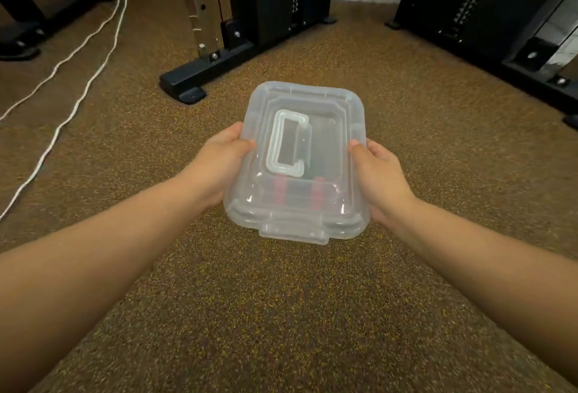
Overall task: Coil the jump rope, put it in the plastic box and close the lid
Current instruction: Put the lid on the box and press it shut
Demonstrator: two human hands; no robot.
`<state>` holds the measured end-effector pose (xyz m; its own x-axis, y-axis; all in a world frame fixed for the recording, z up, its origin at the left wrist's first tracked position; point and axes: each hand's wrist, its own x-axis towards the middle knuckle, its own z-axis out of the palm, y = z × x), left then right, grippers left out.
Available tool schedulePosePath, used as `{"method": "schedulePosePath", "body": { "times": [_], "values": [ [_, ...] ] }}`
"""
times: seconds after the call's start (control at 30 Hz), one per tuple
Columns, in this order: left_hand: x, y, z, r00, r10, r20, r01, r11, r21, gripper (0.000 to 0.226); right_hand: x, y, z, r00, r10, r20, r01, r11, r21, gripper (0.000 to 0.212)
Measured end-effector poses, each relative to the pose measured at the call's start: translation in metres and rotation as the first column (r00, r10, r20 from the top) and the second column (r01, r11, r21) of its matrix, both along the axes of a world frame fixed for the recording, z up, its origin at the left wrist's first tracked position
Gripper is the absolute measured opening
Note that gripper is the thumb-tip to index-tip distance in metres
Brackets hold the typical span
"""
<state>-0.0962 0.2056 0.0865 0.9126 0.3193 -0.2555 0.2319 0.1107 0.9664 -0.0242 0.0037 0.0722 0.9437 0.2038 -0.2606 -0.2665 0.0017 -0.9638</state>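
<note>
A translucent plastic box [328, 142] with its lid on is held above the speckled brown floor, in the middle of the head view. Its folding handle [286, 142] lies flat on the lid, and a latch tab [294, 231] sits at the near edge. Red and dark shapes of the jump rope [298, 194] show faintly through the lid at the near end. My left hand [223, 161] grips the box's left side with the thumb on the lid. My right hand [380, 173] grips the right side, thumb on top.
A black gym machine base [194, 80] with a chrome post stands just beyond the box. Another black machine frame [500, 33] is at the back right. Two white cords [78, 80] run across the floor at the left.
</note>
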Motion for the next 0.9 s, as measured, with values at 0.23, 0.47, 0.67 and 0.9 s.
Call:
{"method": "schedulePosePath", "body": {
  "times": [0.23,0.47,0.67,0.9],
  "values": [
    [0.034,0.006,-0.025,0.996,0.027,-0.083,-0.022,0.998,0.053,0.034,0.036,0.013,-0.020,0.999,0.008,-0.046,-0.016,0.984,-0.175,0.018],
    [0.046,0.010,-0.047,0.990,-0.014,-0.142,0.035,0.989,0.146,0.033,0.050,0.023,-0.053,0.996,-0.021,-0.091,0.000,0.975,-0.220,0.017],
    [0.055,0.018,-0.058,0.981,0.029,-0.193,0.017,0.972,0.233,0.031,0.059,0.030,-0.067,0.996,-0.055,-0.070,0.036,0.967,-0.253,0.015],
    [0.066,0.024,-0.064,0.972,0.119,-0.201,-0.063,0.962,0.264,0.022,0.067,0.029,-0.076,0.999,-0.013,0.045,0.028,0.936,-0.352,0.022]
  ]
}}
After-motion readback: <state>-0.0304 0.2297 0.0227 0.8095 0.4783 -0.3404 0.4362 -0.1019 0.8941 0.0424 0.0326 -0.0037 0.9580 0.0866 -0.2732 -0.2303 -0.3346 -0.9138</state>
